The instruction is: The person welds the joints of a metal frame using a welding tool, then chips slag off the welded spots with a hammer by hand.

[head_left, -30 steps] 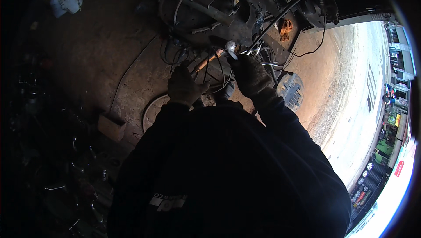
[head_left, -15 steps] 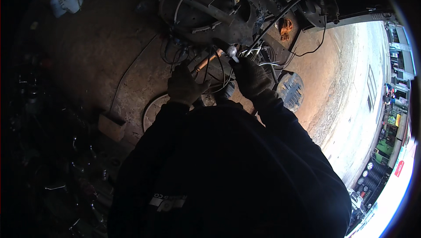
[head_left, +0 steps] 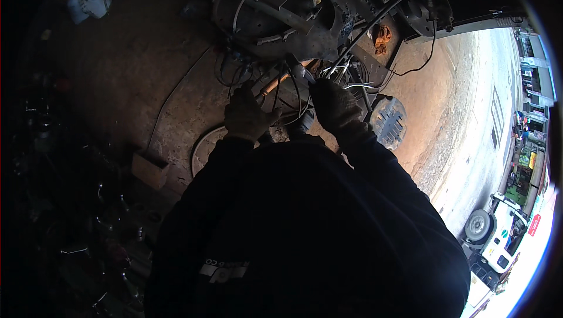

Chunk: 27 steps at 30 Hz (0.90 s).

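Observation:
Both my hands wear work gloves and reach to the near side of a dark vehicle underside assembly [head_left: 305, 28]. My right hand [head_left: 335, 104] is closed around a grey metal tool [head_left: 302, 73], whose far end tilts up and left toward the assembly; its exact kind does not show. My left hand [head_left: 246, 113] is beside the hanging cables, its thumb pointing right. Its fingertips sink into shadow, so I cannot see whether they grip anything. Between the hands a slanting orange-brown handle [head_left: 273, 86] sits behind dark cables [head_left: 296, 89].
An orange cloth-like bundle [head_left: 382, 39] lies at right, above a round slotted dark plate [head_left: 388, 121]. A small block [head_left: 149, 170] and a thin cable [head_left: 166, 98] lie on the floor at left. Shiny metal pieces [head_left: 123, 201] spread over the lower left. A white truck [head_left: 498, 239] is on the road.
The tool in my right hand has turned, its far end now up and left. My left hand keeps its place. A white truck has come into view at lower right.

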Available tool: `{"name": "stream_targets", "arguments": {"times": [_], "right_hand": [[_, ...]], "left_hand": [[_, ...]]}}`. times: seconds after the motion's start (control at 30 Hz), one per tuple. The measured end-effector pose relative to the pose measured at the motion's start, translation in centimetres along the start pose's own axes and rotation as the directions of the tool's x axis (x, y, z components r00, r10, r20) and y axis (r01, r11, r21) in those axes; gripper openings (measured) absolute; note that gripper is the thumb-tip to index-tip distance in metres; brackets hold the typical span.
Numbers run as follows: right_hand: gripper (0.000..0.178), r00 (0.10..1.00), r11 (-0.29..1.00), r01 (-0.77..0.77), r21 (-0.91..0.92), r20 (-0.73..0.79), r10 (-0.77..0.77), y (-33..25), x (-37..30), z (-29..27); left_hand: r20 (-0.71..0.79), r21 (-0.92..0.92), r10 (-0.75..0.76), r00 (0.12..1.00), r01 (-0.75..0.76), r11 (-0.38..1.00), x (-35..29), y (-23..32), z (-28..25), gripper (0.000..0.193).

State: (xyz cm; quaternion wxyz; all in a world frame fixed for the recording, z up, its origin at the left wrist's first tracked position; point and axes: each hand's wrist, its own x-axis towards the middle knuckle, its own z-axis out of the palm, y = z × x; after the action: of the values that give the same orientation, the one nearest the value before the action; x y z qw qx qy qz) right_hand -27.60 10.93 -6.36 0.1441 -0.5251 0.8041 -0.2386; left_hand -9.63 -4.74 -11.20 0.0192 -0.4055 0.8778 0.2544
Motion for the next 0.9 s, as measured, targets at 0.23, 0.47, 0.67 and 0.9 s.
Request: {"name": "stream_targets", "arguments": {"times": [0.23,0.47,0.67,0.9], "right_hand": [[0.029,0.992,0.989,0.088,-0.118,-0.078,-0.097,3.3,-0.5,1.1],[0.041,0.948,0.97,-0.112,0.216,-0.269,0.169,4.8,-3.8,2.3],[0.058,0.974,0.966,-0.191,-0.174,-0.155,0.164,10.9,-6.6,3.2],[0.024,0.616,0.326,-0.501,0.802,0.066,0.785,5.1,-5.3,-0.1]], "left_hand": [[-0.067,-0.083,0.028,0.997,-0.033,0.996,-0.2,-0.3,0.8,0.103],[-0.353,-0.117,0.24,0.904,-0.297,0.948,-1.9,-1.8,-0.2,0.097],[-0.375,-0.148,0.334,0.865,-0.411,0.899,-2.5,0.6,-6.6,0.105],[-0.529,0.023,0.507,0.681,-0.586,0.81,-2.2,2.4,-10.4,0.106]]}}
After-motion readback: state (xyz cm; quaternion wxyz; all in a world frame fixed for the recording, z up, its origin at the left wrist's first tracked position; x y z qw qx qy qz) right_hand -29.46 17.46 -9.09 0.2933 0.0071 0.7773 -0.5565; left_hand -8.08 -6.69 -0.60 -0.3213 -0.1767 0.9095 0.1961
